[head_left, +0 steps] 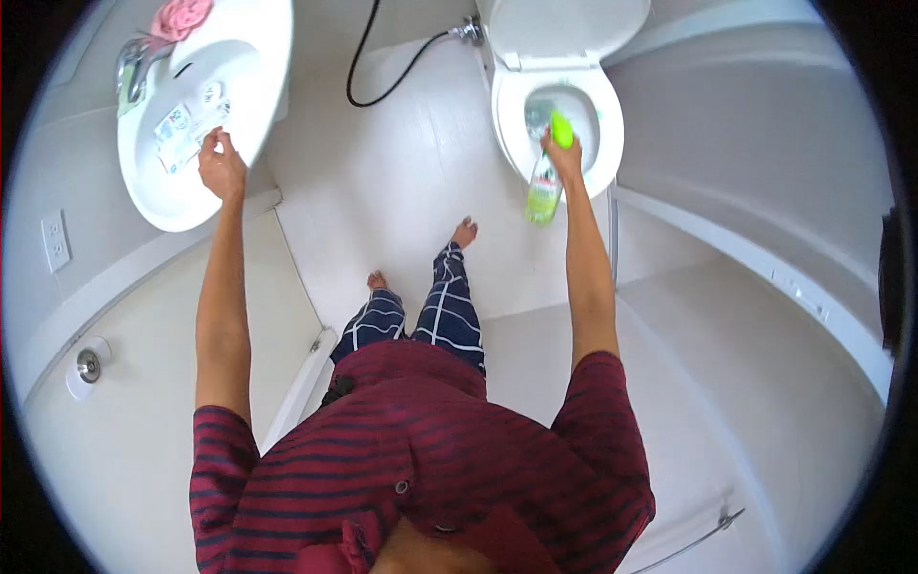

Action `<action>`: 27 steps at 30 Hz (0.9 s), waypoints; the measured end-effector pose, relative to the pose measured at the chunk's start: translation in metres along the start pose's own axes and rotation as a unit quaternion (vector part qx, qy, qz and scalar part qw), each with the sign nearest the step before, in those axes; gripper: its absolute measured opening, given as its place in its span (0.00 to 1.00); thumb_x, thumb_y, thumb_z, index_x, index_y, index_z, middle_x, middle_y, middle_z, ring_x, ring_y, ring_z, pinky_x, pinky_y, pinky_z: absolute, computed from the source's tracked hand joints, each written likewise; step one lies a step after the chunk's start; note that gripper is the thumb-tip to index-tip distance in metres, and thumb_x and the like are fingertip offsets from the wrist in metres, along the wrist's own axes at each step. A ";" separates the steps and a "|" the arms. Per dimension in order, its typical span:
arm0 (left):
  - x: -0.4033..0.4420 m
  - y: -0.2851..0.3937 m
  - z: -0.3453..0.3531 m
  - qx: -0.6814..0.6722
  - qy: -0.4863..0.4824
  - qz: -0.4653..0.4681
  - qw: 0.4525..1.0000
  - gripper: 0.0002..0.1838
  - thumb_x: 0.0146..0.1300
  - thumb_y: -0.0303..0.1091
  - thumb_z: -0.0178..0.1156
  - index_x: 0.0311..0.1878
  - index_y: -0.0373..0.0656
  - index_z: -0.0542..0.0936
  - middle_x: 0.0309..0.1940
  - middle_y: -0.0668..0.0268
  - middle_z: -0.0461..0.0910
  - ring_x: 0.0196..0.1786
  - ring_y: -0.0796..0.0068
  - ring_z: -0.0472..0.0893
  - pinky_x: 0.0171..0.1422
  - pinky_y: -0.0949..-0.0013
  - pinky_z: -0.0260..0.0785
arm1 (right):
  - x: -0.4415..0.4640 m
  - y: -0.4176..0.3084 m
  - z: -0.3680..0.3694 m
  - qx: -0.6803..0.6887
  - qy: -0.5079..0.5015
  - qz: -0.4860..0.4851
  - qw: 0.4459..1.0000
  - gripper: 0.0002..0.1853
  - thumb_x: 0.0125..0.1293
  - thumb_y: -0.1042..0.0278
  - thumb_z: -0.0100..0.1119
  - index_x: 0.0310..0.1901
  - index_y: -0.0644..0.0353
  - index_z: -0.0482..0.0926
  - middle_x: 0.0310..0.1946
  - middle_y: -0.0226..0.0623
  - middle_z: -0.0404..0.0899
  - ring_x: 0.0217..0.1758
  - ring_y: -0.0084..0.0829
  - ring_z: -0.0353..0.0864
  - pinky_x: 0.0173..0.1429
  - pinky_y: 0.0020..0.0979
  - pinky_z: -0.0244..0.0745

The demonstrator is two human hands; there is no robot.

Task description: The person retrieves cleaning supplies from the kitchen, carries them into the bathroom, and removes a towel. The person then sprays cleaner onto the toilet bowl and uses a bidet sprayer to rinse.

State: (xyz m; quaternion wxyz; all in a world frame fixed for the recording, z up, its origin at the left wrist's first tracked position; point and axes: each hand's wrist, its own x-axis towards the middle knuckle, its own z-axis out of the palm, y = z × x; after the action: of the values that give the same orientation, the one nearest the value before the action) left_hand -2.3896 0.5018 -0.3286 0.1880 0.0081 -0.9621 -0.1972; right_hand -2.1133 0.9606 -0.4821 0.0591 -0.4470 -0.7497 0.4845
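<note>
My right hand (562, 153) is wrapped round the neck of a green spray bottle (543, 195), its bright green head pointing over the bowl. The bottle is over the front rim of the white toilet (613, 124), whose lid stands raised. On the left, my left hand (222, 165) is over the near edge of the white sink (172, 210), its fingers bent and close together; what they hold, if anything, is too small to name. Just beyond those fingers, a crumpled clear and white plastic packet (182, 134) lies in the basin.
A pink cloth (179, 17) lies beside the metal faucet (132, 69) at the sink's far edge. A black hose (356, 72) hangs between sink and toilet, near a metal valve (469, 31). My bare feet are on the pale floor (382, 172).
</note>
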 end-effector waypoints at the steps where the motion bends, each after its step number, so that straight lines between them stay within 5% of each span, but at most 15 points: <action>1: -0.001 -0.001 0.001 -0.011 0.005 0.006 1.000 0.16 0.56 0.45 0.50 0.41 0.48 0.79 0.36 0.57 0.78 0.38 0.62 0.77 0.45 0.63 0.67 | -0.016 0.003 0.003 0.075 -0.021 -0.005 0.997 0.11 0.45 0.72 0.58 0.34 0.61 0.78 0.27 0.30 0.78 0.29 0.22 0.75 0.35 0.24 0.69; 8: -0.002 0.002 -0.001 0.052 -0.020 0.001 0.998 0.15 0.59 0.43 0.48 0.41 0.48 0.79 0.36 0.60 0.78 0.41 0.63 0.77 0.45 0.64 0.66 | -0.076 0.069 -0.031 -0.120 0.103 0.152 0.976 0.08 0.37 0.66 0.57 0.19 0.61 0.77 0.16 0.33 0.75 0.23 0.24 0.74 0.29 0.28 0.68; 13: -0.001 -0.005 0.004 0.016 0.008 0.034 0.999 0.13 0.57 0.42 0.49 0.37 0.48 0.80 0.32 0.61 0.79 0.37 0.64 0.78 0.42 0.63 0.68 | -0.075 0.086 -0.092 0.087 0.172 0.098 0.976 0.06 0.41 0.71 0.55 0.23 0.61 0.78 0.19 0.31 0.75 0.23 0.25 0.73 0.28 0.28 0.67; 19: 0.000 -0.004 0.005 0.048 -0.016 0.008 0.999 0.15 0.58 0.45 0.46 0.39 0.50 0.79 0.33 0.64 0.80 0.38 0.64 0.79 0.43 0.63 0.68 | -0.037 0.073 -0.142 -0.050 0.219 0.098 0.970 0.06 0.44 0.70 0.55 0.23 0.62 0.77 0.19 0.32 0.75 0.23 0.24 0.73 0.29 0.27 0.67; 21: -0.001 -0.004 0.004 0.057 -0.004 0.014 0.998 0.15 0.58 0.45 0.46 0.38 0.51 0.80 0.31 0.63 0.80 0.36 0.63 0.79 0.41 0.62 0.68 | -0.017 0.052 -0.151 0.119 0.186 0.061 0.973 0.06 0.43 0.68 0.54 0.21 0.62 0.77 0.17 0.33 0.74 0.24 0.25 0.73 0.29 0.29 0.66; 24: -0.002 -0.003 0.004 0.033 0.005 0.032 0.999 0.14 0.58 0.44 0.47 0.37 0.52 0.80 0.31 0.60 0.79 0.34 0.62 0.78 0.39 0.61 0.68 | 0.016 0.004 -0.160 -0.014 0.216 0.081 0.973 0.12 0.38 0.65 0.57 0.24 0.63 0.79 0.21 0.42 0.78 0.27 0.35 0.77 0.35 0.35 0.70; 27: -0.002 -0.003 0.003 0.035 -0.009 0.012 0.999 0.13 0.59 0.43 0.47 0.39 0.52 0.79 0.31 0.61 0.78 0.35 0.64 0.77 0.40 0.62 0.67 | 0.056 -0.025 -0.156 -0.095 0.190 0.041 0.976 0.12 0.39 0.68 0.57 0.28 0.62 0.79 0.23 0.39 0.78 0.26 0.30 0.77 0.33 0.31 0.69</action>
State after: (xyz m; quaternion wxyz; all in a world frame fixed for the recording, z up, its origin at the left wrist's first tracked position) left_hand -2.3886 0.5006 -0.3332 0.1813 0.0016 -0.9702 -0.1608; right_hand -2.0803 1.1033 -0.3997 0.1379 -0.5651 -0.7482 0.3193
